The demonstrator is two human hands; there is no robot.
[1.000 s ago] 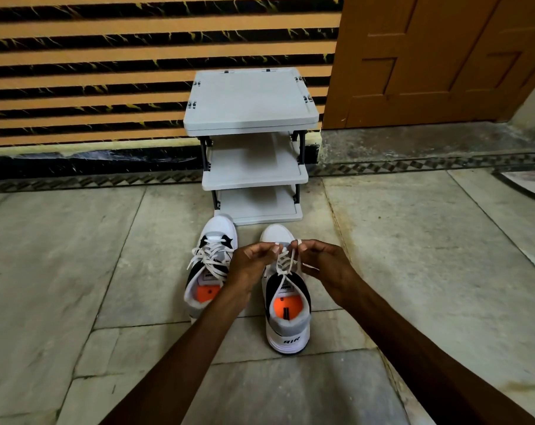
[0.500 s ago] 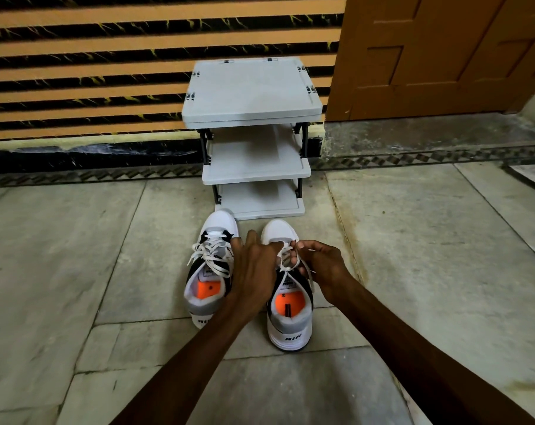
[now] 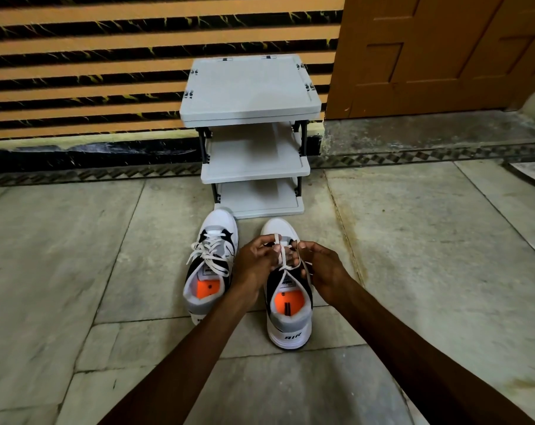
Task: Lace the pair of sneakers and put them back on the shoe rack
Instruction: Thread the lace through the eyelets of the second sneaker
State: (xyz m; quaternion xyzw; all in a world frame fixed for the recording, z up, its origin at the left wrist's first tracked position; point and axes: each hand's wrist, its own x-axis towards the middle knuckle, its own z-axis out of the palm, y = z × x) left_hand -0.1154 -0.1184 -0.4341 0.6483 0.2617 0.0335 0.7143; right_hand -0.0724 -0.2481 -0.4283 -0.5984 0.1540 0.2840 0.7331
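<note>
Sneakers stand side by side on the floor, toes toward the rack, heels toward the person. That placing looks deliberate: the open tops face the wearer's view and the toes already point at the shelves they must go back to. The left sneaker shows its lace criss-crossed up the front with loose ends spilling over its sides, so it seems threaded but perhaps not tied. The right sneaker is the one in hand. Both hands meet over its front: the left hand is closed, pinching the lace up near the toe end, and the right hand is closed too, its fingertips on the lace from the other side, a strand trailing below it. Holding the lace taut between the two likely keeps the end steady for the next eyelet; which eyelet is hidden by the fingers. The rack stands against the striped wall, just beyond the toes, its three shelves bare. A door is to its right. Nothing lies between sneakers and rack.
</note>
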